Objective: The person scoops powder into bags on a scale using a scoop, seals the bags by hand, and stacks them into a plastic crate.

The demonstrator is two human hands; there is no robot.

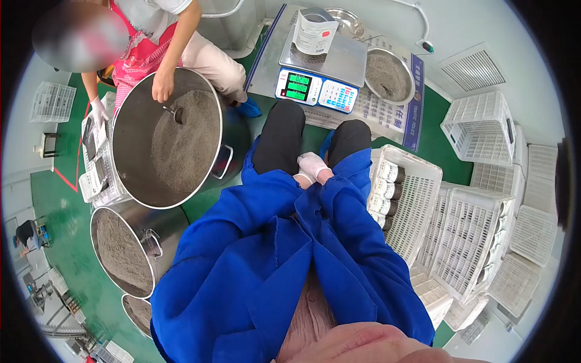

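My right hand [313, 164], in a white glove, rests closed over my left hand [305, 177] between my knees. Most of the left hand, also gloved, is covered, so its fingers are hidden. No object shows in either hand. Ahead of them, a digital scale [318, 89] with lit green displays carries a standing white pouch [314, 35], its lower part dark. Beside the scale, a metal bowl [389, 75] holds grey-brown granular material.
At left, a co-worker's hand [163, 85] holds a metal scoop [177, 114] inside a large steel drum [227, 162] of granules. Another filled drum [158, 245] stands nearer. On my right, a white crate [417, 199] holds several packed pouches [385, 196], near stacked crates [463, 239].
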